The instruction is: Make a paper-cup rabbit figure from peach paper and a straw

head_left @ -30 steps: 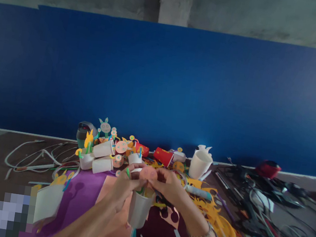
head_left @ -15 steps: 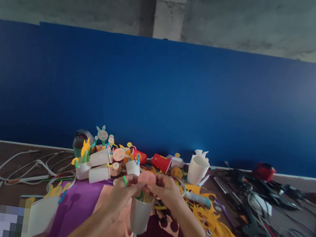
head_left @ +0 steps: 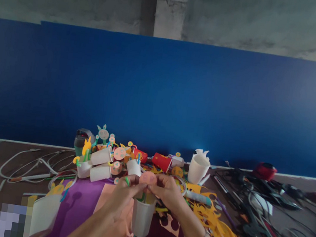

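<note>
Both hands (head_left: 124, 191) pinched, prob. nearly closed, on pink disc (head_left: 148, 178), white cup (head_left: 142, 219) below, straighter vs 1s ago

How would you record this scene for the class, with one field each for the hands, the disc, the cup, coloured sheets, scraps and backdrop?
Left hand: fingers at the left edge of a pink paper disc; hand
Right hand: fingers at the disc's right edge; hand
Disc: marked with a simple face
Cup: white paper cup, upright below the disc
Coloured sheets: purple paper, peach paper
Scraps: yellow paper offcuts, on the right
Backdrop: blue panel
</note>
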{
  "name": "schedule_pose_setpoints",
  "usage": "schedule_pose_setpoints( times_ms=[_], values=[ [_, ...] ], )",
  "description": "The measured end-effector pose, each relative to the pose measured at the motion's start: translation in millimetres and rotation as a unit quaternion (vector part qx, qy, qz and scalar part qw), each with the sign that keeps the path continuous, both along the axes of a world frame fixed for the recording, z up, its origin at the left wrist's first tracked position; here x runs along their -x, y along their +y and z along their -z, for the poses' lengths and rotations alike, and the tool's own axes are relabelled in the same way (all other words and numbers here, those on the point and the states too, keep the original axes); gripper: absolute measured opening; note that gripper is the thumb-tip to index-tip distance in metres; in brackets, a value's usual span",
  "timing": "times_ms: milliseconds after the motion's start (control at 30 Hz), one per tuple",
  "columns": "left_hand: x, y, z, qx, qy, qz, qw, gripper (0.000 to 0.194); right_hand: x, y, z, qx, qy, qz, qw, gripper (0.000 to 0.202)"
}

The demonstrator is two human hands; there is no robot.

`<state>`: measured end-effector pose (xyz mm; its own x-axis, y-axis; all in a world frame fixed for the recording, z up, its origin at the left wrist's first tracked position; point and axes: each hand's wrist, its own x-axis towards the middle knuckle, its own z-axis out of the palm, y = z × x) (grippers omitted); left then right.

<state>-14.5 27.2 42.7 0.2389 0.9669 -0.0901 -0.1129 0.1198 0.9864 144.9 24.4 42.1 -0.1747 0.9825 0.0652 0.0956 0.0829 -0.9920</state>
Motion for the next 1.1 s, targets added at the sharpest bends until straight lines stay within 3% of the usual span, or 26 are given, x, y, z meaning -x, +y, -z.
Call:
schedule_pose_setpoints(
  times_ms=[233,467,600,867,1100],
  values=[
    [5.6,5.9,1.8,-0.009,-0.005,0.055,0.998,0.032,-6.1,3.1,3.3,-0.016,-0.03,-0.031,0.999,0.016],
    [1.7,-1.9,-2.4,-0.035,0.039,0.04,0.998,0.026,-6.1,-0.2,1.7,-0.074,-0.113,0.024,0.991,0.021],
    [-0.9,-3.9,-1.7,-0.056,0.047,0.018,0.997,0.022,-4.9,-1.5,-2.1,-0.06,-0.119,0.039,0.99,0.022],
    [-3.1,-4.6,-6.0,-0.047,0.032,-0.03,0.998,0.023,-4.9,0.6,-3.7,-0.021,-0.092,0.005,0.996,0.016],
    [-2.9,-5.7,-7.9,-0.065,0.08,-0.024,0.994,0.03,-6.3,-2.7,2.0,-0.018,-0.121,0.009,0.993,0.03]
  ],
)
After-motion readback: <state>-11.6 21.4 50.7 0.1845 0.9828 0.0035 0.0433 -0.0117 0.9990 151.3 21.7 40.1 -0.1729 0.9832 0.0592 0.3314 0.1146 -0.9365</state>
